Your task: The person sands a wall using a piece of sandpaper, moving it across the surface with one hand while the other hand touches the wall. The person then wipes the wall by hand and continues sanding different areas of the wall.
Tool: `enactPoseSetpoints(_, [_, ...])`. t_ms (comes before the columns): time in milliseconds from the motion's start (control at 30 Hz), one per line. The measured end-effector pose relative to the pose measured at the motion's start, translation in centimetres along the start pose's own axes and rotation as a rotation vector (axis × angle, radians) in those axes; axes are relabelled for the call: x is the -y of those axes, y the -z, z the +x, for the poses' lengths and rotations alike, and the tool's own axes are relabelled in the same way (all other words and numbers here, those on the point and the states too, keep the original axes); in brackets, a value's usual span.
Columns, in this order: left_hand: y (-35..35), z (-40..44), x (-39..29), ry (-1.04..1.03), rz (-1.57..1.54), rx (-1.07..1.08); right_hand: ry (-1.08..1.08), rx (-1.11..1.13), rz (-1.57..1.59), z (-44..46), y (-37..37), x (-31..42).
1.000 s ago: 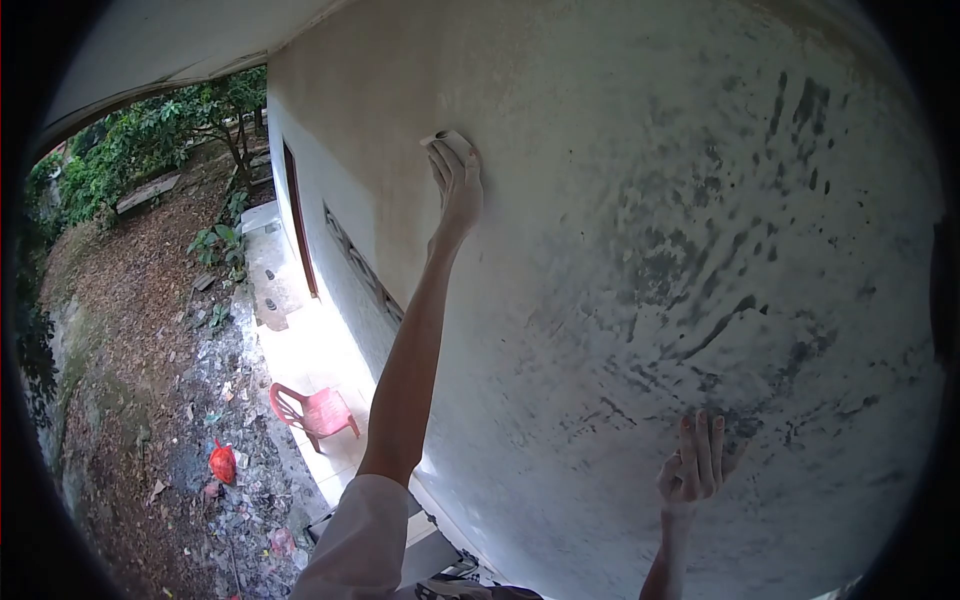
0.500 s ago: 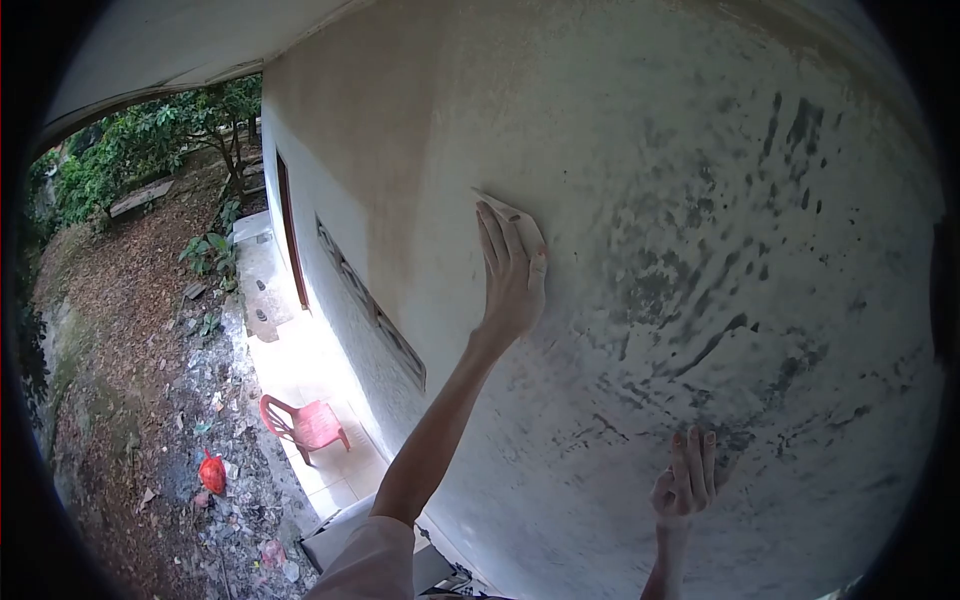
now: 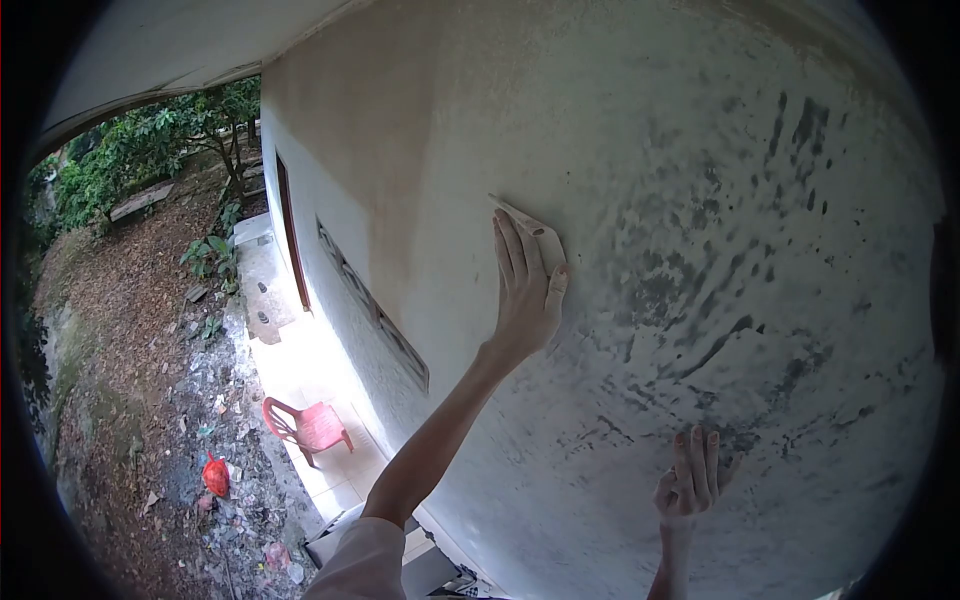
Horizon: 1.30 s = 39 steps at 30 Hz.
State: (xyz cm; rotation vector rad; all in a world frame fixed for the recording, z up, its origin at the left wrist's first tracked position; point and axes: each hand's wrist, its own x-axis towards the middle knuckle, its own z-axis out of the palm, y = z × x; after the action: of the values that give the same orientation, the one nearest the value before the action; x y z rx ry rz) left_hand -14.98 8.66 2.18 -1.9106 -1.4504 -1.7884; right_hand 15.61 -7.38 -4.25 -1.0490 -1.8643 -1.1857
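Observation:
My left hand presses a pale sheet flat against the wall, its fingers pointing up and its thumb at the sheet's right edge. The sheet looks like sandpaper, with one corner sticking out above the fingertips. Lower on the right, my right hand rests against the same wall with fingers raised and somewhat apart, nothing visible in it. Whitish dust coats this hand. Dark smudges and streaks mark the wall above and beside it.
Far below on the left, a red plastic chair stands on a tiled walkway. A red bag lies on littered ground beyond it. A lattice vent and a narrow door are set in the wall. Trees grow behind.
My left hand has moved down and to the right across the wall with the sheet. My right hand has stayed nearly in place, and the view has shifted slightly.

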Motion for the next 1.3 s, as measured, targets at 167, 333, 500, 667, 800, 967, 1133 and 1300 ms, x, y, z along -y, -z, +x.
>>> enactPoseSetpoints(167, [1.3,6.0,8.1,0.243,-0.118,-0.147,0.004,-0.005,0.002,0.2,-0.1,0.1])
enactPoseSetpoints(333, [3.0,8.8,11.6,0.505,-0.303,-0.212,-0.009,0.029,0.01,0.3,0.3,0.2])
enactPoseSetpoints(500, [-1.3,-1.4,0.1,0.08,-0.01,-0.019,-0.014,0.024,0.014,0.3,0.2,0.2])
enactPoseSetpoints(667, [0.1,-0.2,-1.2,-0.028,0.018,0.036,0.0,0.0,0.028,0.2,0.1,0.0])
enactPoseSetpoints(800, [2.7,10.0,5.0,0.155,-0.11,-0.141,-0.009,0.006,0.036,0.2,0.0,0.0])
enactPoseSetpoints(967, [4.4,13.9,8.1,0.342,-0.269,-0.185,-0.004,-0.017,0.057,0.2,0.1,-0.1])
enactPoseSetpoints(1133, [0.1,2.4,-2.9,-0.003,-0.039,-0.017,-0.011,-0.023,0.081,0.4,0.2,0.1])
enactPoseSetpoints(1300, [-1.3,-1.4,-5.0,-0.243,0.002,0.027,-0.008,-0.017,0.114,0.1,0.3,-0.2])
